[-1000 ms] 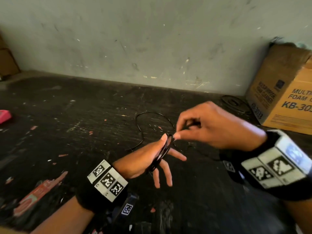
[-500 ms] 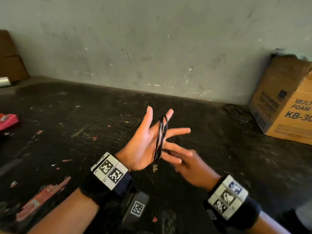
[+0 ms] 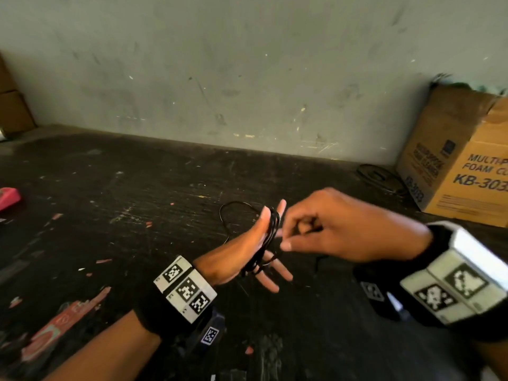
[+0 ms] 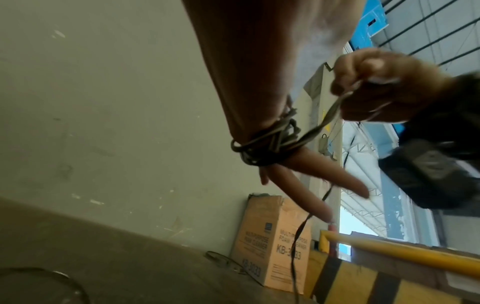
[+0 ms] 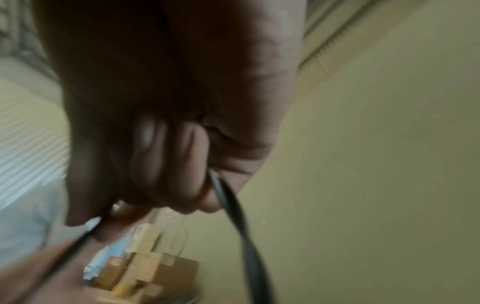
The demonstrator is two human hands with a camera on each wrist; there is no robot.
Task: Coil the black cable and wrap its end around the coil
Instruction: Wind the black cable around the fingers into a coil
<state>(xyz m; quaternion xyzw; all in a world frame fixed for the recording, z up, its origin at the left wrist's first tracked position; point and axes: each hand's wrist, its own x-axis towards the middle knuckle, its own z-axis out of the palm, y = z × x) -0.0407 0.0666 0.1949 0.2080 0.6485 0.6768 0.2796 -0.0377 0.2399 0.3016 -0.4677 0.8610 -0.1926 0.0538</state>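
The thin black cable [image 3: 270, 235] is wound in several turns around my left hand [image 3: 255, 243], whose fingers are straight and spread above the dark table. In the left wrist view the coil [image 4: 265, 144] sits across the base of the fingers. My right hand [image 3: 286, 237] is just right of the coil and pinches the cable strand leading off it; the right wrist view, blurred, shows the strand [image 5: 233, 205] leaving its curled fingers [image 5: 168, 164]. A loose loop of cable [image 3: 228, 215] lies on the table behind my left hand, and a free length [image 4: 298, 236] hangs below.
A cardboard box [image 3: 461, 166] stands at the back right against the wall, with another dark coil [image 3: 376, 174] on the table beside it. A pink object [image 3: 8, 198] lies at the far left. Scraps and a red wrapper [image 3: 55, 325] litter the worn table [image 3: 137, 202].
My right hand has swung up from under the left hand to beside its fingertips, carrying the strand round. The left hand has tipped its fingers forward and down.
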